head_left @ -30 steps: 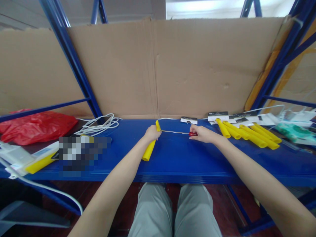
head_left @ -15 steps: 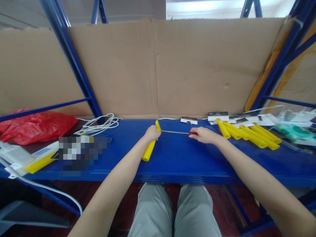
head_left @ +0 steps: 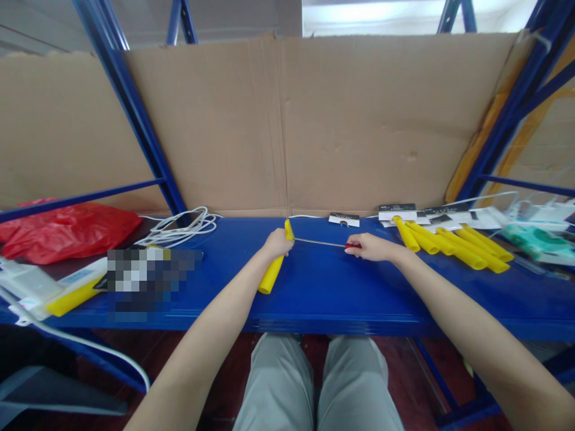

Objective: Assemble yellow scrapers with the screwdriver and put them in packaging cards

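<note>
My left hand (head_left: 277, 244) is closed around the middle of a yellow tube (head_left: 271, 275), which slants over the blue table with its wide open end toward me. In my right hand (head_left: 371, 246) is a screwdriver with a red handle (head_left: 353, 245), the fingers wrapped on the handle. Its long thin metal shaft (head_left: 320, 242) points left and reaches the tube beside my left hand. The shaft's tip is hidden at the tube, so I cannot tell whether it is inside or only touching.
Several yellow tubes (head_left: 465, 248) lie on the right of the blue table (head_left: 323, 287), near black-and-white cards (head_left: 344, 219). White cable (head_left: 193, 224), a red plastic bag (head_left: 67, 230) and another yellow tube (head_left: 74, 298) are on the left. A cardboard sheet (head_left: 359, 120) stands behind.
My right hand and the screwdriver handle have shifted very slightly down, tilting the shaft a little. My left hand and the tube are almost where they were.
</note>
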The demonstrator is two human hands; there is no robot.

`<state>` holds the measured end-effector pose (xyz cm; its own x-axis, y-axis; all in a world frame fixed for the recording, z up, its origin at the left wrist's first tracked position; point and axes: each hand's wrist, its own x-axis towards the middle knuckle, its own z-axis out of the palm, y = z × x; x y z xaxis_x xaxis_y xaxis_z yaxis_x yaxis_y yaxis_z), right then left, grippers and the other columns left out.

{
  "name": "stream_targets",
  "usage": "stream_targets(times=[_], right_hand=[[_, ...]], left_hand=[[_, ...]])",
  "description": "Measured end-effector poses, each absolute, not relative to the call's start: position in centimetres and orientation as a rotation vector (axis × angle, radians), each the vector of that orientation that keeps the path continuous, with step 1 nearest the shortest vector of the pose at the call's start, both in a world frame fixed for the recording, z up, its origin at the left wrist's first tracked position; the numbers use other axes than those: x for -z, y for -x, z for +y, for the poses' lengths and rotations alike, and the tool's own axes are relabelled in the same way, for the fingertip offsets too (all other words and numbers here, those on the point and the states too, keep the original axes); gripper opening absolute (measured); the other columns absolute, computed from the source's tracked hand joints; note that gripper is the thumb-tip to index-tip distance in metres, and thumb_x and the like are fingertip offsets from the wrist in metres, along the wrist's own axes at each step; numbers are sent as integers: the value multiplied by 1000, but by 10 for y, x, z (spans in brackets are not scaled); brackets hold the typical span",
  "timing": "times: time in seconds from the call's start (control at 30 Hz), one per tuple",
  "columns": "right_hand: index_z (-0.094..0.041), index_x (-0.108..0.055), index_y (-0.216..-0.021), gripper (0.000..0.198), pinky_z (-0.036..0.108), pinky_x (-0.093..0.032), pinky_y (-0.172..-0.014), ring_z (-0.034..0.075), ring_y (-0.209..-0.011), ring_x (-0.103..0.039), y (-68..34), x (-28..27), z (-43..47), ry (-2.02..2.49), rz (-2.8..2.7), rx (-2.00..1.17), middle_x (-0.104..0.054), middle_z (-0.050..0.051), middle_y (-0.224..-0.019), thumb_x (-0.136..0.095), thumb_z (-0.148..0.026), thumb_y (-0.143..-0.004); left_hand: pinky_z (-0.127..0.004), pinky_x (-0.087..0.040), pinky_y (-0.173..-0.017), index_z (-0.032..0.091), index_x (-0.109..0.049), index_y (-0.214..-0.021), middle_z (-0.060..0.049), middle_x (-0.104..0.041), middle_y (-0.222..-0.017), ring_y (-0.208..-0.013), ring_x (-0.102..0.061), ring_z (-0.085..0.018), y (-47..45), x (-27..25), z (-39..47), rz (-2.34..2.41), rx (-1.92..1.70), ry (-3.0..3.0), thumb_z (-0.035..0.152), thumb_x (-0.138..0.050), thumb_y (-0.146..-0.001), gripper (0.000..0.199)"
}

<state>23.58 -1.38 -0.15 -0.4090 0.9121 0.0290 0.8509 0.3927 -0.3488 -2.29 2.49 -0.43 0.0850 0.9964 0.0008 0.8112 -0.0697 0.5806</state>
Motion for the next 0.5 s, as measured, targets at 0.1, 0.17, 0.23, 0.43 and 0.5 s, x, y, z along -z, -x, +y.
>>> stream_targets(times=[0.1, 0.17, 0.23, 0.43, 0.5], right_hand=[[-17, -57, -78, 21, 25, -42, -56, 14, -55, -56, -241, 2, -13, 1564, -2385, -567, -62, 3, -64, -49, -36, -82], [-17, -57, -78, 22, 24, -42, -54, 14, -54, -56, -246, 2, -11, 1576, -2366, -591, -62, 3, -63, -51, -38, -80], [-18, -57, -77, 21, 24, -42, -55, 14, -56, -57, -253, 2, -8, 1605, -2364, -541, -62, 3, -62, -52, -38, -80], [-18, -60, -76, 14, 25, -42, -60, 17, -66, -60, -272, 7, 3, 1752, -2318, -174, -66, 5, -70, -54, -31, -79], [-18, -60, -78, 11, 25, -42, -60, 18, -68, -61, -275, 9, 7, 1826, -2269, -70, -67, 6, -73, -57, -29, -78]], left_hand=[[-21, -43, -45, 6, -64, -82, -13, -70, -74, -53, -64, -16, 23, 7, 27, 1759, -599, -1914, 11, -53, -77, 13], [-20, -42, -44, 6, -64, -85, -12, -70, -75, -51, -63, -15, 24, 9, 30, 1761, -615, -1883, 12, -53, -78, 14], [-19, -41, -43, 5, -64, -87, -12, -70, -76, -50, -62, -14, 24, 11, 33, 1774, -618, -1858, 13, -53, -79, 16], [-19, -40, -41, 3, -62, -96, -14, -69, -84, -45, -56, -10, 22, 9, 29, 1733, -674, -1795, 14, -56, -78, 22], [-19, -40, -42, 3, -57, -111, -14, -68, -92, -44, -55, -8, 20, 7, 25, 1686, -722, -1752, 14, -56, -79, 34]])
